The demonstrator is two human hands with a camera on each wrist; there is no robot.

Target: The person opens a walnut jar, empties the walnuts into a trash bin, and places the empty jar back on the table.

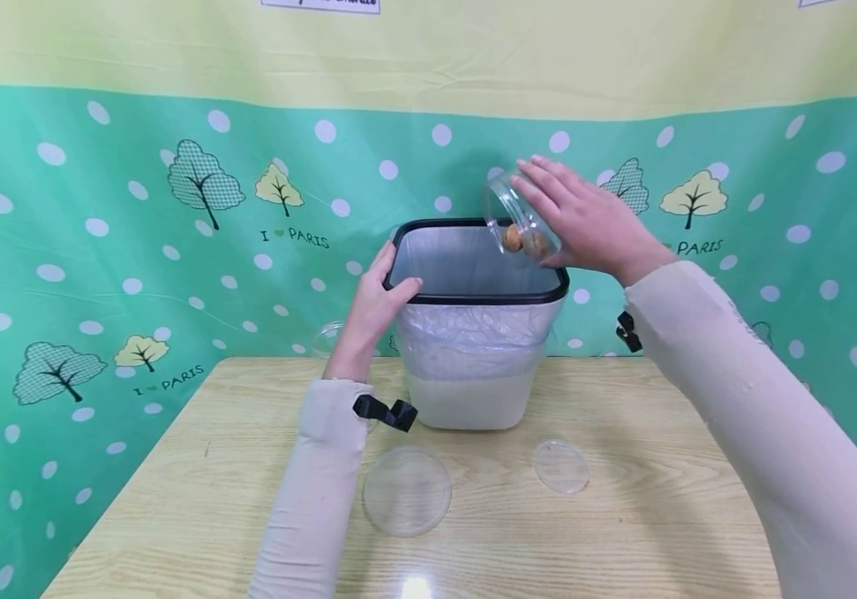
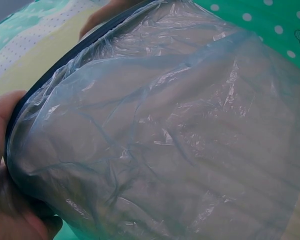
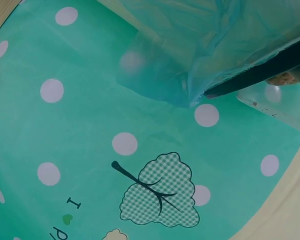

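Observation:
A white trash bin (image 1: 466,403) with a black rim and a thin bluish plastic liner (image 1: 473,341) stands upright near the table's back edge. My left hand (image 1: 374,306) grips its left rim, thumb on top and fingers down the outside; the left wrist view shows the liner (image 2: 155,135) folded over the bin's wall. Above the bin's right side, my right hand (image 1: 582,215) holds a clear plastic jar (image 1: 499,204), tipped with its mouth to the left. Brown, roundish, walnut-like pieces (image 1: 512,238) lie inside it. The right wrist view catches only the jar's edge (image 3: 285,107).
On the table (image 1: 661,507) lie a larger clear round lid (image 1: 407,491) in front of the bin and a smaller clear lid (image 1: 562,467) to its right. Partly behind my left forearm stands another clear container (image 1: 327,337). A patterned green cloth (image 1: 196,333) hangs behind.

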